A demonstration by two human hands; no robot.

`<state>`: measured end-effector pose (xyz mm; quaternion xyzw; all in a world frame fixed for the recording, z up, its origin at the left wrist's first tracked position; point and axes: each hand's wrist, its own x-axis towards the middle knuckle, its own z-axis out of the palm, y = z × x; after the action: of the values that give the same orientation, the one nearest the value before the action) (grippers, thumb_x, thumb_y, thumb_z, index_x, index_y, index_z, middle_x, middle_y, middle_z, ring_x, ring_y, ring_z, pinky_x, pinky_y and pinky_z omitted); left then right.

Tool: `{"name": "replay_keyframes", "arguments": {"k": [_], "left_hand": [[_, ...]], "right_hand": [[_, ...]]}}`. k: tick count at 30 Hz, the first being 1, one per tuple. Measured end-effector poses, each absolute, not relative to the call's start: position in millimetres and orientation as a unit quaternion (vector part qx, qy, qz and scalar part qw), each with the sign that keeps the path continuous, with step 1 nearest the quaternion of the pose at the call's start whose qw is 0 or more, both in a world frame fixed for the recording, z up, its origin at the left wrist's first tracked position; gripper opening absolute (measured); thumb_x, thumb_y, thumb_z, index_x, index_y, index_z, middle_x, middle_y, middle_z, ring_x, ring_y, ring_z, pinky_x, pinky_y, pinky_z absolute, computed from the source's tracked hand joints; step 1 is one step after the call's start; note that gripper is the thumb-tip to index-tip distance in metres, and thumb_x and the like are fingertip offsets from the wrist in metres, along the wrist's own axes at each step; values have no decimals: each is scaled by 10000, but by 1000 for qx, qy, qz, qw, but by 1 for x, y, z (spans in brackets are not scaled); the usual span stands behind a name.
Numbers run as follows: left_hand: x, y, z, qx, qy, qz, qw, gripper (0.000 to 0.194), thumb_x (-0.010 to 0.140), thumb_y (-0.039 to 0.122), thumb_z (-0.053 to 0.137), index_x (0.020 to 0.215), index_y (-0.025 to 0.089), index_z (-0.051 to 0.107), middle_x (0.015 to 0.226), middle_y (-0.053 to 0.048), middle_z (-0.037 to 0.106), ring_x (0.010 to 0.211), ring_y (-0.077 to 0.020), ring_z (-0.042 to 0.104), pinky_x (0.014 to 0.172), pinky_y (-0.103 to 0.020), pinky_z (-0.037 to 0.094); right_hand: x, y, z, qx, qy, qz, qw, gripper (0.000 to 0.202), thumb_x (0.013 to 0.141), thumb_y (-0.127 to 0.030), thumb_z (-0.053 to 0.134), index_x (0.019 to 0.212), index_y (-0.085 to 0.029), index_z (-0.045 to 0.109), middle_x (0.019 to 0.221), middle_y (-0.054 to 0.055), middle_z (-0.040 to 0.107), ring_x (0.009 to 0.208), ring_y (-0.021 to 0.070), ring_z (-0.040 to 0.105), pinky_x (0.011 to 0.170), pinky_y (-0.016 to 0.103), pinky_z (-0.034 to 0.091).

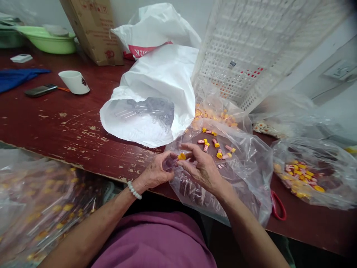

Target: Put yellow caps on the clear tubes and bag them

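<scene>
My left hand (157,167), with a pale bead bracelet at its wrist, is closed round a clear plastic tube (168,163). The fingers cover much of the tube. At the tube's mouth is a small yellow-capped vial (182,156). My right hand (202,167) has its thumb and a finger around that yellow cap, the other fingers loosely bent. Just beyond it, several pink-and-white vials with yellow caps (215,143) lie on a clear plastic bag (245,175). More clear tubes (156,108) lie in the mouth of a white sack (167,74).
A white perforated crate (245,48) leans behind bagged yellow-capped pieces (227,119). Right stands another bag of vials (302,175), near a red loop handle (278,206). Left are a white cup (74,82), a phone (41,90), a carton (95,29) and a green basin (50,41). Filled bags (50,201) sit below the table edge.
</scene>
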<state>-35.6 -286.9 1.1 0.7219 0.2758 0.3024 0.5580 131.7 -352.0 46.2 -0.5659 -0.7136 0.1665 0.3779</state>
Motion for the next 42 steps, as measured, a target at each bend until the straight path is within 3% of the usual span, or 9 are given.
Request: {"name": "replay_keyframes", "arguments": {"k": [3,9,13,16,21,29,33,38,42], "left_hand": [[-37,-286,-2,698,282,304,584,310,598,40,586,889,144,563,786,7,573,673,-102,514,607,-201,409],[-34,-285,-22,675,314,325,584,313,550,38,611,843,142,570,725,6,574,641,-110,519,574,-210,402],[-34,-283,-22,609,333,326,642,321,536,66,640,831,147,543,730,-3,615,603,-108,532,525,-205,398],[-40,-281,-16,585,343,314,665,328,556,102,661,856,147,534,747,-8,621,566,-94,510,473,-191,372],[-46,-279,-20,600,299,340,660,360,566,95,688,888,144,534,797,-19,633,694,-115,562,655,-229,436],[-42,-276,-20,686,313,313,577,319,588,70,601,896,142,564,763,10,561,640,-94,485,579,-199,367],[-37,-278,-11,711,301,295,563,318,580,68,586,890,138,580,773,3,562,676,-113,489,601,-208,370],[-35,-280,-10,715,300,305,553,325,553,60,593,869,138,588,744,8,552,658,-113,471,587,-210,357],[-35,-281,-12,691,311,305,577,302,544,48,573,832,138,572,706,24,529,629,-98,457,559,-199,344]], "right_hand": [[132,-354,41,-570,-706,115,404,231,863,-158,479,1068,-219,566,1158,80,530,1040,176,532,891,346,441],[123,-354,11,-541,-753,102,360,531,665,49,387,1075,-210,603,1171,80,493,1092,183,481,917,365,429],[163,-330,1,-608,-715,70,337,412,767,-19,388,1046,-204,629,1167,92,537,1057,182,520,891,353,444],[206,-303,-7,-740,-632,-24,229,356,814,-105,432,1107,-189,617,1174,124,582,1102,260,485,916,437,396],[236,-276,-20,-800,-593,-14,95,265,883,-312,448,976,-221,679,1106,125,624,1084,296,487,865,450,374],[178,-320,18,-645,-659,140,361,261,847,-412,556,962,-182,601,790,23,621,665,131,542,610,254,425],[143,-345,47,-535,-747,197,343,146,853,-322,578,940,-219,634,875,33,638,812,144,587,724,272,464],[134,-352,53,-532,-757,138,355,313,838,-275,587,1145,-236,543,1048,67,608,922,178,578,814,337,473],[125,-356,36,-550,-743,90,370,280,805,-104,488,1030,-240,585,1056,71,539,1000,198,519,858,373,449]]}}
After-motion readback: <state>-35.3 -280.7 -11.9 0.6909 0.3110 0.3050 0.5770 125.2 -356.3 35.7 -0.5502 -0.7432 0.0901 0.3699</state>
